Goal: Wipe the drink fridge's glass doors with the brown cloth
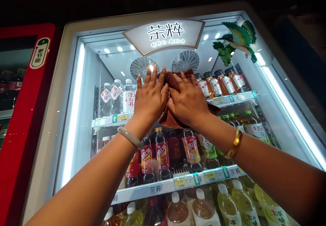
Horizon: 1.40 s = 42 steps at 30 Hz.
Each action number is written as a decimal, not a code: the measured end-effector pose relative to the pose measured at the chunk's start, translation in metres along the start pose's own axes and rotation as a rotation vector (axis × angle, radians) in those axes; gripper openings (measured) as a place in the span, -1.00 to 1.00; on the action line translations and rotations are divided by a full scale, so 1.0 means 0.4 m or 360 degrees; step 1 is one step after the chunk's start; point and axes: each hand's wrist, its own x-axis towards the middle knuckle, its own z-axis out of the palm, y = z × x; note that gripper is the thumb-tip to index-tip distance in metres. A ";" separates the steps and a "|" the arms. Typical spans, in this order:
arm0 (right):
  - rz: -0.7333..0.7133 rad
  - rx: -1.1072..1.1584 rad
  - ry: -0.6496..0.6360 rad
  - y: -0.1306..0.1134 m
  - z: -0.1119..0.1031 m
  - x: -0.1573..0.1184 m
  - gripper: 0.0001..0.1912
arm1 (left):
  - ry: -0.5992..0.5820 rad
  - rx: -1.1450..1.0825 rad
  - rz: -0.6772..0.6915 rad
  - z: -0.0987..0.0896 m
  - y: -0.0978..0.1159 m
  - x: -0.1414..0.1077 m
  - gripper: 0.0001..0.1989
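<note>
A brown cloth (170,117) is spread against the glass door of a lit drinks fridge. My right hand (191,98) lies on top of the cloth, holding it to the glass with the fingers pointing up. My left hand (150,97) is beside it with fingers outstretched and apart, its palm turned to the glass, its thumb near my right thumb and the cloth's left edge. Whether the left palm overlaps the cloth cannot be seen. Behind the glass, water bottles (117,97) stand left of my hands and amber tea bottles (226,83) to the right.
A fan-shaped sign (164,36) and a green bird decoration (241,39) are near the door's top. Lower shelves hold red-labelled tea bottles (163,154) and yellow-green bottles (229,205). A red fridge (43,93) stands at the left.
</note>
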 end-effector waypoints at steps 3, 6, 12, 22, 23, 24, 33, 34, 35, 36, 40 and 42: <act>-0.0058 0.0028 0.0000 0.004 0.010 0.052 -0.51 | -0.0063 0.0025 -0.0012 0.003 0.000 0.001 -0.34; 0.0095 0.0038 0.0064 0.044 0.014 0.074 -0.54 | -0.0127 0.0098 -0.0063 0.006 0.017 0.006 -0.36; 0.0110 0.0005 0.0093 0.055 0.006 0.005 -0.52 | -0.0144 0.0048 -0.0097 0.011 0.091 0.027 -0.37; 0.0134 0.0047 0.0123 0.217 -0.028 -0.032 -0.56 | -0.0221 0.0013 -0.0052 0.059 0.208 0.093 -0.34; 0.0085 0.0051 0.0119 0.221 -0.028 -0.046 -0.55 | -0.0214 0.0018 -0.0019 0.064 0.220 0.090 -0.35; 0.0014 0.0063 0.0098 0.227 -0.028 -0.052 -0.53 | -0.0202 0.0022 0.0004 0.068 0.230 0.088 -0.35; 0.0072 0.0077 0.0130 0.379 -0.051 -0.022 -0.56 | -0.0156 0.0000 -0.0139 0.120 0.329 0.154 -0.29; 0.0162 0.0061 0.0178 0.382 -0.049 -0.045 -0.56 | -0.0161 -0.0004 -0.0079 0.129 0.348 0.156 -0.31; 0.0213 0.0058 0.0214 0.382 -0.047 -0.068 -0.56 | -0.0157 -0.0008 -0.0013 0.137 0.364 0.154 -0.32; 0.0214 0.0072 0.0232 0.382 -0.045 -0.086 -0.55 | -0.0151 -0.0011 0.0037 0.143 0.377 0.151 -0.33; -0.0106 0.0297 0.0055 0.437 -0.062 -0.078 -0.51 | -0.0154 0.0004 -0.0015 0.144 0.398 0.146 -0.33; -0.0233 0.0408 -0.0105 0.496 -0.079 -0.046 -0.47 | -0.0158 0.0003 -0.0082 0.141 0.401 0.155 -0.32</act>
